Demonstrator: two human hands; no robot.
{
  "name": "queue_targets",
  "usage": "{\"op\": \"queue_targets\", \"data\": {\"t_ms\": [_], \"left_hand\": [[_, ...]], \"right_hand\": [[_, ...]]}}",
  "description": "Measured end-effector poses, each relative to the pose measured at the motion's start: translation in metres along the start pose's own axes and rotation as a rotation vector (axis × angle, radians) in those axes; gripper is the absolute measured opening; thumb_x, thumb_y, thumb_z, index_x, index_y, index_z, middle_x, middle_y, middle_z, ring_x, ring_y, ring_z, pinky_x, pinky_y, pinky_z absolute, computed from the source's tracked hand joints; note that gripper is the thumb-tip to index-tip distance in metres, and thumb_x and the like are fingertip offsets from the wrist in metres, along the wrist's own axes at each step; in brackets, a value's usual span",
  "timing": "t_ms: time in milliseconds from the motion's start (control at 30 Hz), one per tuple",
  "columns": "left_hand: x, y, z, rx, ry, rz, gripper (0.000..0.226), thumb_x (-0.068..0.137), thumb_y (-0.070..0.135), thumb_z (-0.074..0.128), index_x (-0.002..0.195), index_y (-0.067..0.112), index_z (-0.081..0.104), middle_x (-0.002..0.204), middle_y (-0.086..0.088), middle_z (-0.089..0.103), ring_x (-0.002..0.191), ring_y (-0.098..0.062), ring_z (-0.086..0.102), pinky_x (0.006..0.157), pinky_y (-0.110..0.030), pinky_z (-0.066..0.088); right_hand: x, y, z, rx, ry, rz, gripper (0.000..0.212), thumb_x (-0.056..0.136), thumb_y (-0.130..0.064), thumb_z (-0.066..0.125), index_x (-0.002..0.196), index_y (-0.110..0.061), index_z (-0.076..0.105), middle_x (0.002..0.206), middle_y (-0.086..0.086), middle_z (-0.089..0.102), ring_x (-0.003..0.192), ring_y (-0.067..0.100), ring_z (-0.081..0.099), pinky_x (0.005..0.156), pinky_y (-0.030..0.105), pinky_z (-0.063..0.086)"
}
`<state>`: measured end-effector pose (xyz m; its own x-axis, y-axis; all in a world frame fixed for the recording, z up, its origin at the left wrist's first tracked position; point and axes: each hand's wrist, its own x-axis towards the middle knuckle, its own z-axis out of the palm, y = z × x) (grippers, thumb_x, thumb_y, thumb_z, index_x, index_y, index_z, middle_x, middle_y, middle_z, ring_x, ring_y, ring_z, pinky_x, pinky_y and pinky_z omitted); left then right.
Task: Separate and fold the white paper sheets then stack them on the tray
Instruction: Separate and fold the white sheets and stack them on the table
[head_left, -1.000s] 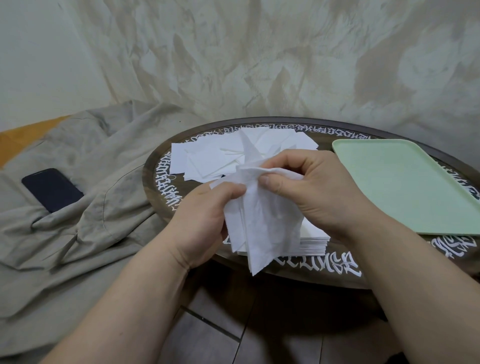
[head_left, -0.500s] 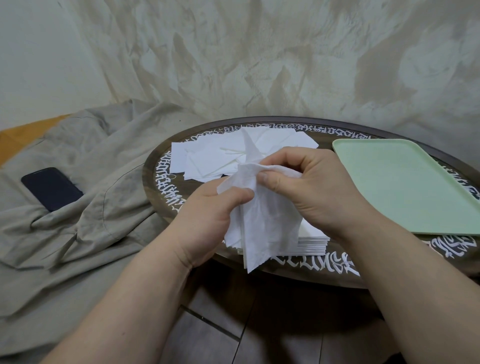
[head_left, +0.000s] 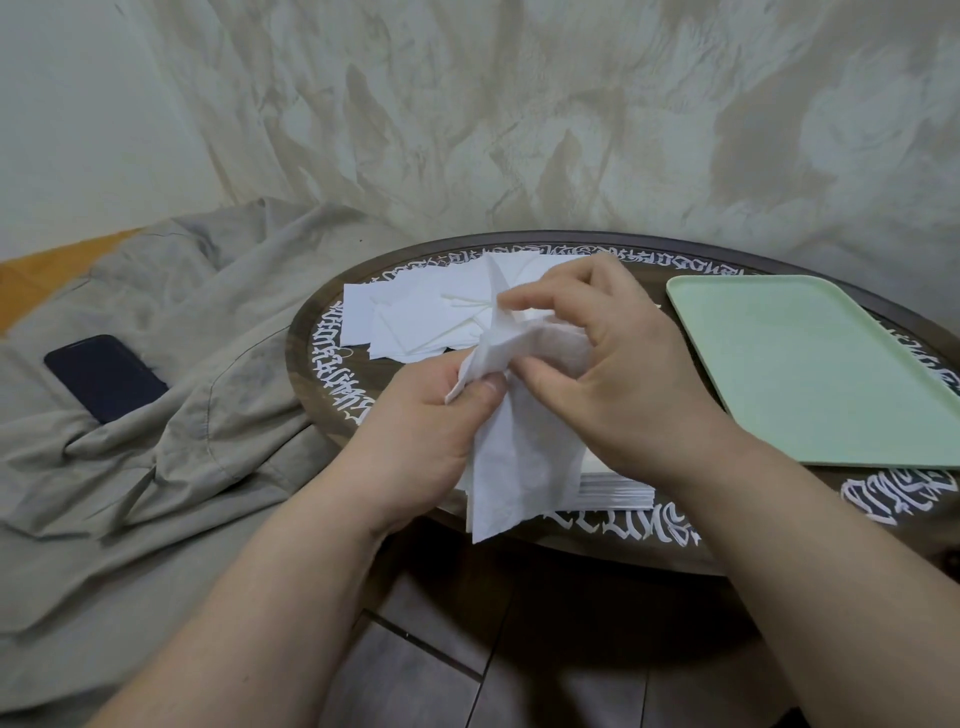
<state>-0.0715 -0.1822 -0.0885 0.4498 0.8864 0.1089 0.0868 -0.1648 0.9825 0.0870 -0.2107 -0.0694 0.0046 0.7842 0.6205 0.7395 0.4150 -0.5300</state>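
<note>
Pinching one white sheet (head_left: 519, 457): left hand (head_left: 431, 421), right hand (head_left: 618, 374); one tray (head_left: 810, 364).

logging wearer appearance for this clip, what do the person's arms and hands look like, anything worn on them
Both forearms are bare up to the frame's edge: no sleeves in view. The left hand and right hand wear no gloves, and no rings, watch or bracelets show on the visible fingers or wrists. The nails that show look short and unpainted. No marks or tattoos can be seen.
</note>
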Motion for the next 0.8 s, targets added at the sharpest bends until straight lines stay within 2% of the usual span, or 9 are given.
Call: {"op": "queue_targets", "data": {"t_ms": [100,267,367,433,567,633,733,800], "left_hand": [[0.000,0.000,0.000,0.025,-0.007,0.023,0.026,0.088,0.024,0.049,0.092,0.008,0.069,0.095,-0.012,0.073,0.090,-0.018,0.065,0.087,-0.044,0.051],[0.000,0.000,-0.001,0.000,0.006,0.018,0.027,0.090,0.028,0.051,0.088,0.006,0.066,0.103,-0.022,0.069,0.094,-0.023,0.064,0.094,-0.058,0.047],[0.001,-0.002,-0.001,-0.130,0.027,-0.018,0.023,0.085,0.030,0.057,0.078,0.014,0.072,0.090,-0.013,0.074,0.088,-0.020,0.067,0.086,-0.045,0.052],[0.001,-0.002,-0.001,-0.212,0.022,-0.029,0.020,0.083,0.028,0.059,0.077,0.018,0.075,0.088,-0.009,0.073,0.087,-0.022,0.067,0.084,-0.042,0.051],[0.001,-0.002,-0.003,-0.250,0.012,-0.033,0.018,0.089,0.019,0.060,0.082,0.018,0.076,0.089,-0.006,0.074,0.086,-0.018,0.068,0.080,-0.034,0.053],[0.001,-0.002,-0.004,-0.289,0.023,-0.050,0.021,0.084,0.020,0.057,0.080,0.021,0.078,0.087,-0.003,0.074,0.085,-0.016,0.068,0.079,-0.031,0.053],[0.000,-0.001,-0.005,-0.378,0.032,-0.069,0.023,0.079,0.019,0.057,0.084,0.020,0.079,0.093,-0.007,0.075,0.089,-0.019,0.069,0.087,-0.039,0.052],[-0.001,0.002,-0.007,-0.493,0.008,-0.100,0.029,0.076,0.014,0.061,0.101,0.007,0.076,0.108,-0.018,0.072,0.100,-0.027,0.067,0.099,-0.046,0.048]], "right_hand": [[0.000,0.000,0.004,-0.088,0.044,-0.134,0.027,0.074,-0.015,0.067,0.100,-0.019,0.072,0.104,-0.001,0.057,0.096,0.023,0.052,0.082,0.024,0.040],[0.002,-0.001,0.008,-0.148,0.131,-0.278,0.009,0.073,-0.005,0.071,0.079,-0.010,0.069,0.094,0.003,0.061,0.089,0.026,0.051,0.077,0.024,0.039],[0.004,-0.004,0.008,-0.185,0.160,-0.336,0.005,0.072,-0.005,0.069,0.074,-0.009,0.068,0.086,0.003,0.062,0.086,0.028,0.052,0.073,0.027,0.041],[0.004,-0.005,0.007,-0.195,0.122,-0.364,0.002,0.073,-0.009,0.065,0.073,-0.010,0.067,0.077,0.000,0.063,0.083,0.028,0.052,0.072,0.029,0.042],[0.003,0.002,0.002,-0.254,0.014,-0.265,0.018,0.077,-0.031,0.058,0.079,-0.015,0.066,0.075,-0.004,0.062,0.083,0.025,0.050,0.068,0.042,0.047],[0.004,0.005,-0.001,-0.278,-0.033,-0.197,0.024,0.078,-0.039,0.055,0.084,-0.018,0.067,0.078,-0.006,0.063,0.082,0.022,0.047,0.068,0.042,0.046],[0.004,0.003,-0.005,-0.212,-0.103,-0.120,0.018,0.079,-0.031,0.057,0.076,-0.016,0.065,0.068,-0.004,0.059,0.071,0.018,0.048,0.062,0.033,0.040],[0.001,0.001,-0.007,-0.104,-0.157,-0.090,0.011,0.076,-0.021,0.058,0.075,-0.014,0.066,0.069,-0.005,0.061,0.068,0.013,0.051,0.062,0.029,0.041]]}}
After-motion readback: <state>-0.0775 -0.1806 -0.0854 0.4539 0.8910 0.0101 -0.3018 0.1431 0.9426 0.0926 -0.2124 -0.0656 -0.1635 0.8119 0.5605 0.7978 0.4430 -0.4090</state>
